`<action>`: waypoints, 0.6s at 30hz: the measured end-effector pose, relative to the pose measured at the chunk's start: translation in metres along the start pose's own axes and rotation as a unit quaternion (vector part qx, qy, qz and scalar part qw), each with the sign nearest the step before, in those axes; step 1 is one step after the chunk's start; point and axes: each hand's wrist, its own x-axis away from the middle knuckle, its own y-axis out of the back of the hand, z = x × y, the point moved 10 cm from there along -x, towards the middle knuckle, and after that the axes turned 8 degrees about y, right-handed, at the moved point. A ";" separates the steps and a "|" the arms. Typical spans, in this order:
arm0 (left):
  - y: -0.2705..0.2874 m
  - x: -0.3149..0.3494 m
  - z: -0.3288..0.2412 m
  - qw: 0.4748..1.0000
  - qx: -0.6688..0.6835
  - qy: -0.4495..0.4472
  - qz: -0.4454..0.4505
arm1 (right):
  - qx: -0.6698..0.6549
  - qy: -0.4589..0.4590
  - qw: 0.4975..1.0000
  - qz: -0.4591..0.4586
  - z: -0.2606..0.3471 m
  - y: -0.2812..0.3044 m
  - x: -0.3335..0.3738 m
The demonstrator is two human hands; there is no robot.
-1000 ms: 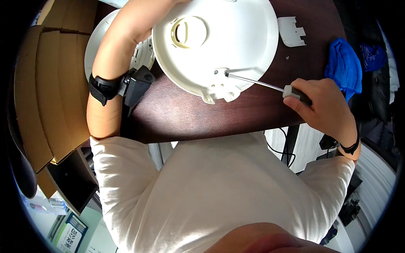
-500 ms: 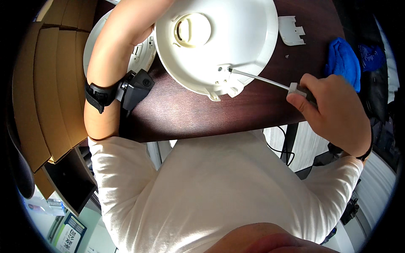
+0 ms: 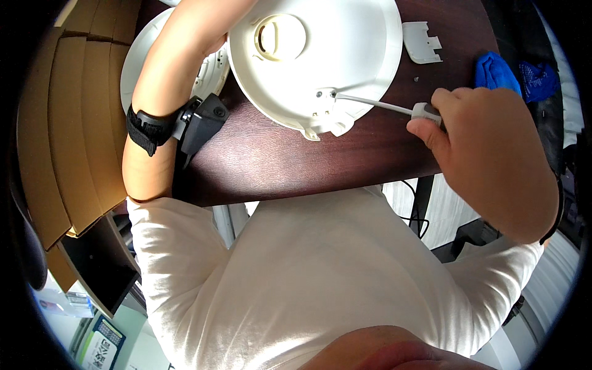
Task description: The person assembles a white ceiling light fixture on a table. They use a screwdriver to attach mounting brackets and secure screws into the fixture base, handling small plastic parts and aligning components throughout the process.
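A round white plastic housing (image 3: 345,43) lies on the table with its hollow side up. In my right hand (image 3: 493,142) is a screwdriver (image 3: 379,106), its handle wrapped by closed fingers. Its long metal shaft points left, and the tip meets a small screw mount (image 3: 325,102) near the housing's front rim. My left hand (image 3: 200,37) reaches up along the housing's left side; its fingers lie beyond the top edge. A black device (image 3: 203,123) is strapped to that arm. Partly behind it sits a second round white part (image 3: 216,71).
Right of the housing lies a flat white notched piece (image 3: 422,43), with a small screw (image 3: 415,79) near it. Blue cloth (image 3: 493,71) is at the table's right side. Cardboard boxes (image 3: 80,135) stand along the left. The table's front edge (image 3: 296,196) runs before me.
My right hand has turned and shifted slightly, showing more of its back. The screwdriver shaft lies a little flatter, its tip still at the screw mount. My left arm has barely moved.
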 end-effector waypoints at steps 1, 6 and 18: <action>0.001 0.002 0.000 1.000 -0.005 0.002 -0.004 | 0.000 -0.005 1.000 0.022 0.001 -0.002 -0.001; -0.002 -0.002 -0.003 0.999 -0.007 -0.032 0.024 | -0.002 -0.111 0.987 0.113 0.006 0.012 -0.015; -0.006 -0.001 -0.003 0.992 0.019 -0.099 0.082 | -0.090 -0.130 0.976 0.147 0.011 0.005 -0.004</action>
